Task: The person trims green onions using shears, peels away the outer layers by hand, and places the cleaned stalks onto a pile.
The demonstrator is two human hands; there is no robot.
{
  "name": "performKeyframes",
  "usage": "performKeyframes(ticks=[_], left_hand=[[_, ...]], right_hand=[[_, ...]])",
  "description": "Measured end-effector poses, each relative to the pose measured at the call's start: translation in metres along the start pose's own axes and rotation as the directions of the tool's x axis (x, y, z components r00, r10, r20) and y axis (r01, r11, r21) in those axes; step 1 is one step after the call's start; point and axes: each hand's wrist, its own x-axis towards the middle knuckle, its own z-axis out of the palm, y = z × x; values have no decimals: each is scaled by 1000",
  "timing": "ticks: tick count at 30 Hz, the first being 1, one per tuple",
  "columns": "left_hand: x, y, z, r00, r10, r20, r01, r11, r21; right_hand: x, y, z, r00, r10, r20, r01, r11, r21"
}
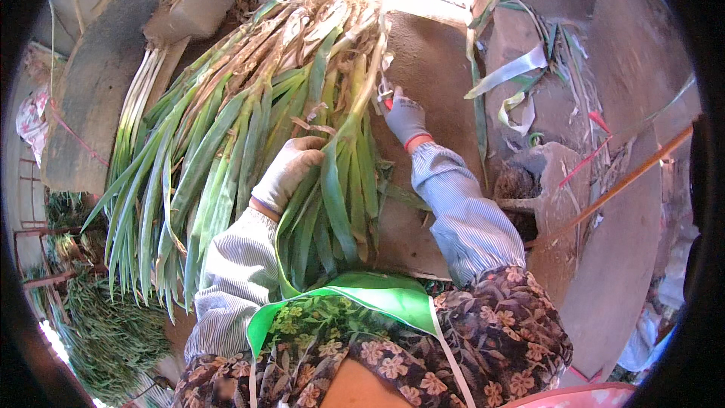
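A heap of green onions or leeks [226, 124] lies before me, with brown, dry roots and outer skins at the far end and long green leaves toward me. My left hand [290, 173], in a pale glove, is closed around the leaves of one stalk [362, 93] at the heap's right edge. My right hand [405, 114], in a grey glove with a red cuff, grips a small tool [386, 95] with a red handle and metal parts, beside that stalk's pale stem. The tool's exact kind cannot be told.
At the left, a bundle of cleaned onions [139, 90] lies beside a curved dark board [96, 90]. Peeled leaves [510, 73] lie at the right, near a pink string [586, 160] and a long wooden stick [617, 186]. More greens [107, 323] are piled at lower left.
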Motion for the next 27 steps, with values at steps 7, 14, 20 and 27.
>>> performKeyframes(ticks=[7, 14, 20, 27], left_hand=[[-6, 4, 13, 982, 187, 6, -179, 928, 326], [6, -28, 78, 944, 303, 132, -288, 559, 778], [-1, -43, 142, 869, 354, 346, -491, 533, 689], [26, 14, 15, 851, 520, -69, -84, 264, 961]], right_hand=[[-6, 12, -7, 997, 77, -14, -76, 997, 25], [-63, 34, -33, 990, 139, -17, -135, 979, 155], [-106, 54, -55, 978, 197, -65, -184, 968, 173], [-119, 9, -92, 989, 143, -49, -130, 971, 198]])
